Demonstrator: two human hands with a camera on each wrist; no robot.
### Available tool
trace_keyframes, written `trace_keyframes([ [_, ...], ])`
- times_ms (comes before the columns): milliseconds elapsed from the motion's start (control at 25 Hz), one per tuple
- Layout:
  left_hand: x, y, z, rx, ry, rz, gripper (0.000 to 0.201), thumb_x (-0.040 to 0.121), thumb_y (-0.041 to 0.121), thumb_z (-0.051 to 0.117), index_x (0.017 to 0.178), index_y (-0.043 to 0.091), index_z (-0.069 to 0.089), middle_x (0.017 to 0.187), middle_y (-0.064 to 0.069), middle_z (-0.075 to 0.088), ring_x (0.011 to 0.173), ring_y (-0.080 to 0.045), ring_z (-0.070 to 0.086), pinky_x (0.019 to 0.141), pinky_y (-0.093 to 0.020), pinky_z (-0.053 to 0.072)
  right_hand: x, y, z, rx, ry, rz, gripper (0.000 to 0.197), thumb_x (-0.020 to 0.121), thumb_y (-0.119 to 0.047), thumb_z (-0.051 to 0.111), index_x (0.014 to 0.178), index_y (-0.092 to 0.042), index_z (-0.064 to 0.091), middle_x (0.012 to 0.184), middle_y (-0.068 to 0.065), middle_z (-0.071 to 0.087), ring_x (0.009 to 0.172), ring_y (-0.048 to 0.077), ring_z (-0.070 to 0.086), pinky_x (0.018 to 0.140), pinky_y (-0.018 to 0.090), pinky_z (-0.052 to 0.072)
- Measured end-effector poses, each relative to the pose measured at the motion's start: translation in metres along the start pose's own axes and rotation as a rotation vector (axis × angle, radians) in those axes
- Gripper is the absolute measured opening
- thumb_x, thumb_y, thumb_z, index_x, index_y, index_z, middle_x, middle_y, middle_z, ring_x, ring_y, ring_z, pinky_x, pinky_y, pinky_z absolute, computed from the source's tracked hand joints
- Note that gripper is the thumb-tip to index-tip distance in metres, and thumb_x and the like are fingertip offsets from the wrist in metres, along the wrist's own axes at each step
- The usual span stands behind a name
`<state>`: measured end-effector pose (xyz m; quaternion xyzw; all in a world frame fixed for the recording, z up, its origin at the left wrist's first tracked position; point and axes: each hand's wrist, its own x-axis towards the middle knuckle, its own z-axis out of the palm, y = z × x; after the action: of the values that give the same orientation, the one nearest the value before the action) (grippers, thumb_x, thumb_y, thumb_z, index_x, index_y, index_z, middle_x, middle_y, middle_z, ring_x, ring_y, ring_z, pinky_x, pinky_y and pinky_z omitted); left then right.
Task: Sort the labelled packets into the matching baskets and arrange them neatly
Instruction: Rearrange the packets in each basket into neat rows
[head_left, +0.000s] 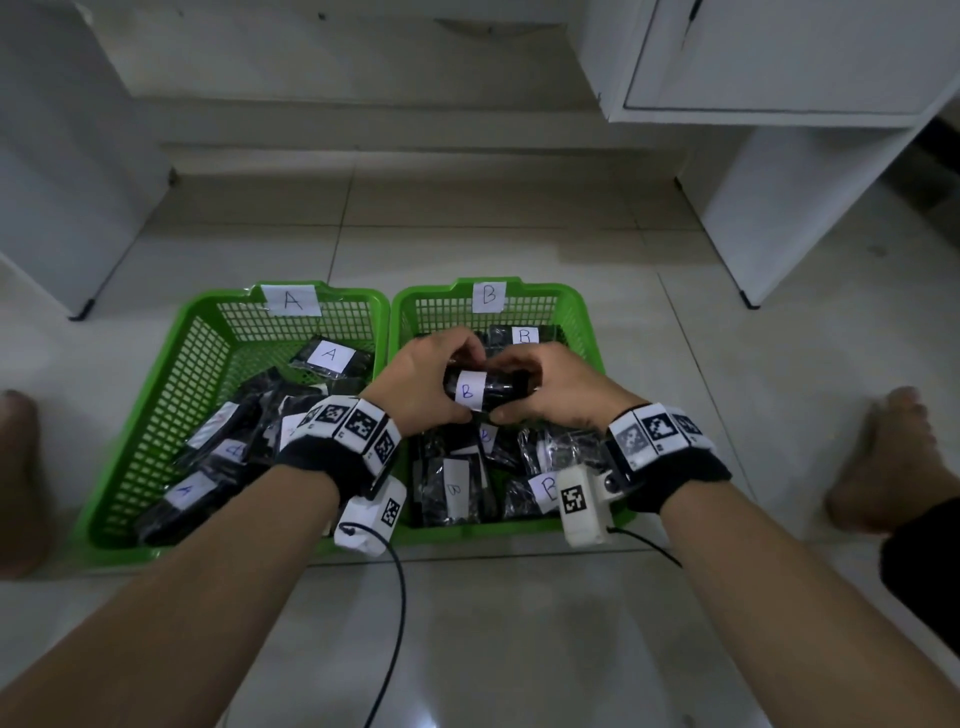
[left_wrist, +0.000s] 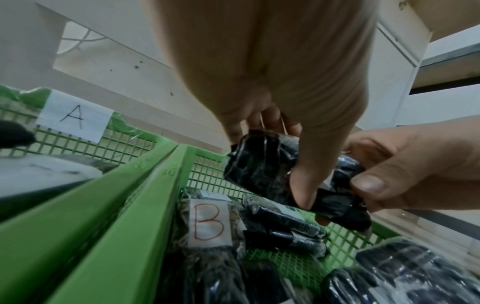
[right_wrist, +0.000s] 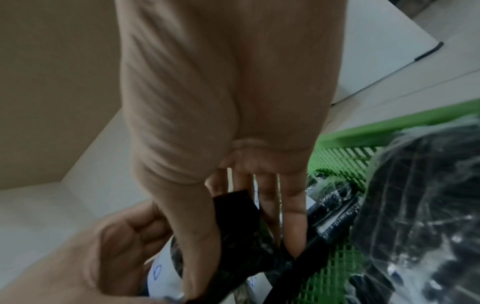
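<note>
Left hand (head_left: 423, 379) and right hand (head_left: 550, 387) both gripping 1 B packet (head_left: 485, 391), held above basket B (head_left: 571, 312). Basket A (head_left: 202, 353) just left of basket B, holding A packets (head_left: 332, 356).

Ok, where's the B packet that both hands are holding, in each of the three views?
Head: held B packet at centre, above basket B, between left hand and right hand.
Left wrist: right of centre, under the left thumb.
Right wrist: bottom centre, dark, its label at lower left.
Shared landmark: basket B's green mesh.
</note>
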<state>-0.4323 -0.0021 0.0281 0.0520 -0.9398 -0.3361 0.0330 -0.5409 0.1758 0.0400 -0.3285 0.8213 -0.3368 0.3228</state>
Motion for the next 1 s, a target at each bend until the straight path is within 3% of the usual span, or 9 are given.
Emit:
trace_keyframes([
  [200, -0.009, -0.014, -0.008, 0.115, 0.025, -0.089, 0.054, 0.067, 0.03, 0.086, 0.114, 0.021, 0.063, 0.103, 0.006, 0.067, 0.091, -0.013, 0.064, 0.079, -0.026, 0.051, -0.004, -0.004, 0.009, -0.075, 0.104, 0.087, 0.068, 0.063, -0.013, 0.095, 0.12, -0.017, 0.059, 0.106, -0.007, 0.068, 0.092, 0.011, 0.067, 0.081, 0.031, 0.055],
  [360, -0.014, -0.028, -0.008, 0.072, 0.144, -0.197, 0.052, 0.078, 0.045, 0.077, 0.116, 0.015, 0.059, 0.097, 0.0, 0.068, 0.084, -0.017, 0.065, 0.072, -0.031, 0.054, -0.004, -0.004, 0.041, -0.02, -0.007, 0.243, 0.044, 0.085, -0.008, 0.079, 0.122, -0.003, 0.056, 0.104, 0.012, 0.071, 0.072, 0.025, 0.076, 0.073, 0.044, 0.064],
  [480, -0.012, -0.032, -0.008, -0.046, 0.153, -0.264, 0.057, 0.08, 0.049, 0.074, 0.122, 0.014, 0.058, 0.101, -0.001, 0.067, 0.089, -0.018, 0.064, 0.07, -0.027, 0.047, 0.0, 0.002, 0.063, -0.121, -0.093, 0.245, 0.053, 0.094, -0.019, 0.071, 0.138, -0.003, 0.046, 0.128, 0.01, 0.06, 0.084, 0.025, 0.072, 0.069, 0.037, 0.061],
  [520, -0.011, -0.033, -0.009, -0.072, 0.148, -0.281, 0.057, 0.08, 0.05, 0.074, 0.122, 0.015, 0.058, 0.102, -0.001, 0.067, 0.091, -0.018, 0.063, 0.07, -0.027, 0.046, 0.002, 0.004, 0.068, -0.125, -0.071, 0.242, 0.052, 0.094, -0.021, 0.07, 0.137, -0.004, 0.047, 0.129, 0.01, 0.059, 0.095, 0.026, 0.069, 0.077, 0.038, 0.059],
  [600, -0.01, -0.035, -0.013, -0.095, 0.136, -0.303, 0.054, 0.08, 0.053, 0.073, 0.117, 0.016, 0.059, 0.101, 0.0, 0.066, 0.091, -0.017, 0.062, 0.069, -0.027, 0.044, 0.005, 0.006, 0.074, -0.072, -0.043, 0.27, 0.045, 0.094, -0.019, 0.07, 0.132, -0.003, 0.052, 0.127, 0.012, 0.06, 0.115, 0.028, 0.06, 0.096, 0.037, 0.051],
  [680, -0.009, -0.035, -0.014, -0.111, 0.132, -0.313, 0.048, 0.081, 0.054, 0.072, 0.11, 0.017, 0.061, 0.096, 0.001, 0.065, 0.086, -0.016, 0.062, 0.064, -0.027, 0.043, 0.007, 0.008, 0.082, -0.031, -0.08, 0.314, 0.038, 0.094, -0.016, 0.07, 0.127, -0.002, 0.058, 0.124, 0.012, 0.062, 0.118, 0.028, 0.058, 0.098, 0.034, 0.047],
  [760, -0.01, -0.035, -0.014, -0.129, 0.14, -0.312, 0.042, 0.082, 0.053, 0.071, 0.103, 0.018, 0.061, 0.089, 0.002, 0.064, 0.079, -0.014, 0.061, 0.061, -0.026, 0.042, 0.007, 0.009, 0.086, -0.031, -0.098, 0.306, 0.03, 0.093, -0.017, 0.07, 0.12, -0.005, 0.063, 0.118, 0.011, 0.065, 0.112, 0.026, 0.061, 0.094, 0.035, 0.051],
  [920, -0.011, -0.033, -0.017, -0.147, 0.155, -0.328, 0.033, 0.086, 0.053, 0.067, 0.083, 0.023, 0.054, 0.074, 0.007, 0.055, 0.066, -0.009, 0.053, 0.055, -0.025, 0.034, 0.003, 0.002, 0.075, 0.095, -0.094, 0.289, 0.029, 0.089, -0.021, 0.076, 0.112, -0.011, 0.061, 0.106, 0.002, 0.065, 0.094, 0.018, 0.064, 0.069, 0.028, 0.052],
  [1000, -0.011, -0.032, -0.018, -0.151, 0.152, -0.333, 0.035, 0.087, 0.053, 0.065, 0.076, 0.025, 0.048, 0.072, 0.006, 0.051, 0.064, -0.01, 0.05, 0.055, -0.026, 0.033, -0.001, 0.0, 0.064, 0.202, -0.086, 0.296, 0.042, 0.082, -0.016, 0.083, 0.118, -0.011, 0.062, 0.107, 0.004, 0.071, 0.092, 0.018, 0.07, 0.073, 0.033, 0.059],
])
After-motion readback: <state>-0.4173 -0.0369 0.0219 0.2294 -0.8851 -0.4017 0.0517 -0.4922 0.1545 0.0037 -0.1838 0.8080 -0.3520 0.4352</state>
